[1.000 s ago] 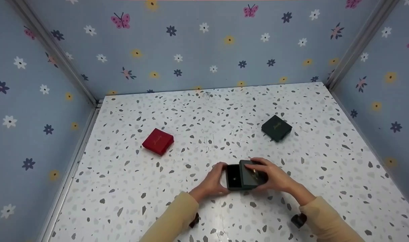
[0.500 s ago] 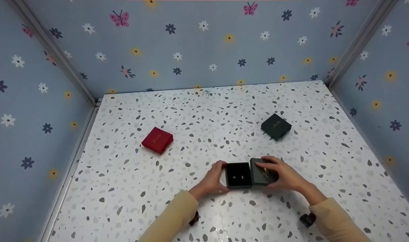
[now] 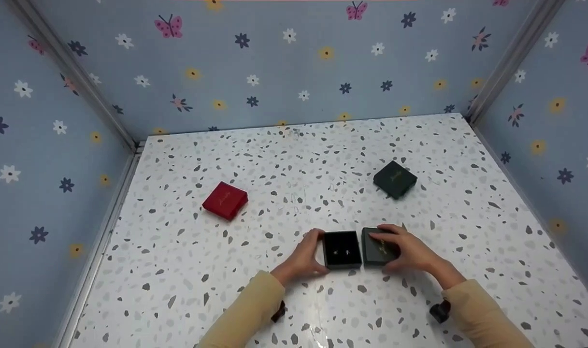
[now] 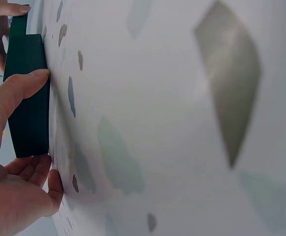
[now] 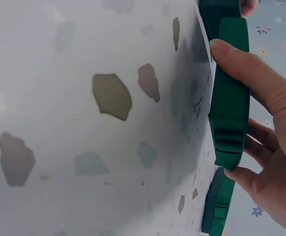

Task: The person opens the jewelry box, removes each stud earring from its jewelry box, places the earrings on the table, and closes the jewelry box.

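Observation:
My left hand (image 3: 301,258) grips the left side of a dark green jewelry box base (image 3: 342,266), thumb at the front and fingers behind. Black lining fills the base, and a pair of small shiny earrings (image 3: 348,252) sits in it. Just right of the base, my right hand (image 3: 409,249) holds the box's lid (image 3: 372,253), which carries gold lettering. A narrow gap parts lid and base. In the left wrist view the thumb presses the base's wall (image 4: 29,123). In the right wrist view thumb and fingers span the lid (image 5: 231,93); whether it touches the table is unclear.
A red box (image 3: 225,200) with gold lettering lies to the left on the speckled white table (image 3: 284,174). Another dark green box (image 3: 395,180) lies farther back on the right. Flower-patterned blue panels (image 3: 274,63) enclose the table at the back and both sides.
The right hand has drawn the lid off the base to the right, uncovering the black lining and both earrings. The left hand stays at the base. Both loose boxes lie unmoved.

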The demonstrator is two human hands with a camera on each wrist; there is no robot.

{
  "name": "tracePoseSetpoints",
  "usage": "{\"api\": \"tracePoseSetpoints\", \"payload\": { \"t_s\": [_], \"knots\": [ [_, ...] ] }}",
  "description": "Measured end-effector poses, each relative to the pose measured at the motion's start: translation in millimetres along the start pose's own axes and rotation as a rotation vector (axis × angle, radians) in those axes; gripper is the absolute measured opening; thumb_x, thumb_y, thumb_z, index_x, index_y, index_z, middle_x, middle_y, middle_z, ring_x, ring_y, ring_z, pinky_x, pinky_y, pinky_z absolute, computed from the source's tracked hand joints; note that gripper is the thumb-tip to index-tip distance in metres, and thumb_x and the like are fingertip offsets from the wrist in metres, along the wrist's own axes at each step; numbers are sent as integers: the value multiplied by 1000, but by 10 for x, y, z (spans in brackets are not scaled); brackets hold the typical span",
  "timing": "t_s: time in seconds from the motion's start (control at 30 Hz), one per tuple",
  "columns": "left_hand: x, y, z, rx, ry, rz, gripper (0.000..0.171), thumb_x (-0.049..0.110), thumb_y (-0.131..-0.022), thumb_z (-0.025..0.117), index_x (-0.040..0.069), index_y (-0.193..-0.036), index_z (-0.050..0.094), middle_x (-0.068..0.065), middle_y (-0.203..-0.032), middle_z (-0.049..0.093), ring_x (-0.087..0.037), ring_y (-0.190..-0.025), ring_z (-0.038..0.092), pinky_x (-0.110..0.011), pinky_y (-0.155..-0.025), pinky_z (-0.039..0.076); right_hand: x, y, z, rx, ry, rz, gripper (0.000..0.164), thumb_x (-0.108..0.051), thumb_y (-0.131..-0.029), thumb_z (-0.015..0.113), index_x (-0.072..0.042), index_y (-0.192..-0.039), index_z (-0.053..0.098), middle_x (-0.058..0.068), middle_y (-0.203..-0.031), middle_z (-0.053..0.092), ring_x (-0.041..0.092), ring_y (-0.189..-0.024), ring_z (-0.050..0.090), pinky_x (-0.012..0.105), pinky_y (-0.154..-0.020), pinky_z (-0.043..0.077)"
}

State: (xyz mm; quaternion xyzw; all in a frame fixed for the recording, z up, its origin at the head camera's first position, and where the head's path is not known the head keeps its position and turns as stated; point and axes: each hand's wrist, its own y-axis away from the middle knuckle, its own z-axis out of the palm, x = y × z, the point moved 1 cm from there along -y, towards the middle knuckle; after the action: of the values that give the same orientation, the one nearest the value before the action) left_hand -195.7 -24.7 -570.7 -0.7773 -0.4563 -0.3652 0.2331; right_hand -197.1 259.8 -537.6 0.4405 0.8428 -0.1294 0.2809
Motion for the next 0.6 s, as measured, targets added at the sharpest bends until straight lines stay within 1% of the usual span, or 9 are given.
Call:
{"api": "tracePoseSetpoints", "payload": {
  "t_s": [0.17,0.27,0.4,0.6],
  "knots": [
    [14,-5,-6,-9,-1,-17,81,12,-50,82,7,-117,37,-4,-114,44,-17,-107,41,-28,-98,29,37,-17,29,-29,14,32,79,-24,-59,81,-20,-130,46,11,-138,31,33,-122,30,47,-90,34],
    [14,-8,2,-9,-4,-16,81,12,-50,81,8,-117,37,-5,-114,44,-17,-107,42,-29,-98,30,60,-22,48,-43,21,44,80,-25,-60,81,-21,-131,45,10,-138,30,32,-123,30,47,-91,34],
    [-4,-14,12,-3,-8,-9,81,11,-50,81,7,-118,37,-5,-114,45,-18,-107,42,-29,-97,31,74,-29,68,-46,11,52,81,-24,-60,81,-21,-132,44,9,-139,29,32,-123,30,47,-91,34],
    [3,-9,2,-3,1,-25,82,10,-50,81,8,-118,36,-4,-115,44,-17,-107,42,-29,-97,30,69,-37,71,-62,27,56,83,-26,-60,81,-23,-133,41,9,-140,27,31,-123,30,47,-91,35]
  ]
}}
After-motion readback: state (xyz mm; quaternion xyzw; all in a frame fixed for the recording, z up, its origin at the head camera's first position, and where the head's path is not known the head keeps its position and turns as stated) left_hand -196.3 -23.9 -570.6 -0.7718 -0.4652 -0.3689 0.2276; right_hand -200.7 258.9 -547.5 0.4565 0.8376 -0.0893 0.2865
